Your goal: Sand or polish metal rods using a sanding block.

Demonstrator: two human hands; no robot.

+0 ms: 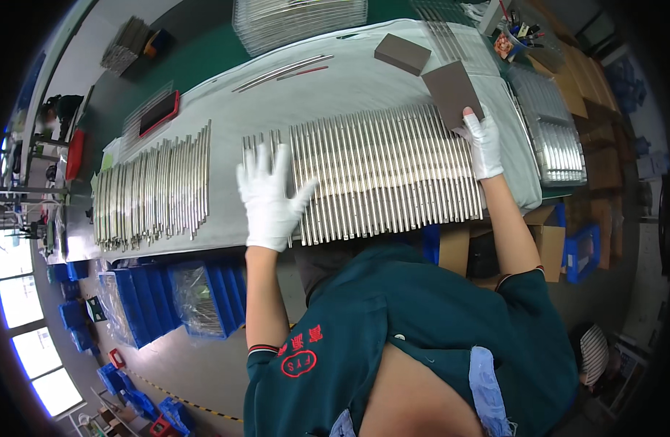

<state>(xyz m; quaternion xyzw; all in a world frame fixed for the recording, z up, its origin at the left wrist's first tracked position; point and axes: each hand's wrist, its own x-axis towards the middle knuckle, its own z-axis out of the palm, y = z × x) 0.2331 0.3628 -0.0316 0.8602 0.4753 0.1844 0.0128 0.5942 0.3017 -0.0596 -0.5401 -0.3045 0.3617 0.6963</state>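
A wide row of thin metal rods point(382, 175) lies side by side on the cloth-covered table in front of me. My left hand point(268, 193), in a white glove, rests flat with fingers spread over the left end of that row. In my right hand point(483, 146), also gloved, is a dark grey-brown rectangular pad point(454, 91), gripped at its near edge with the thumb on top. The pad overlaps the far right corner of the row. Beyond it sits a similar dark block point(403, 54).
Another group of metal rods point(154, 191) lies at the left. A few loose rods point(284, 71) are near the far edge. A red-edged phone point(159, 114) rests at the far left. Clear trays point(550, 124) stand at the right, and blue bins point(142, 302) below the table.
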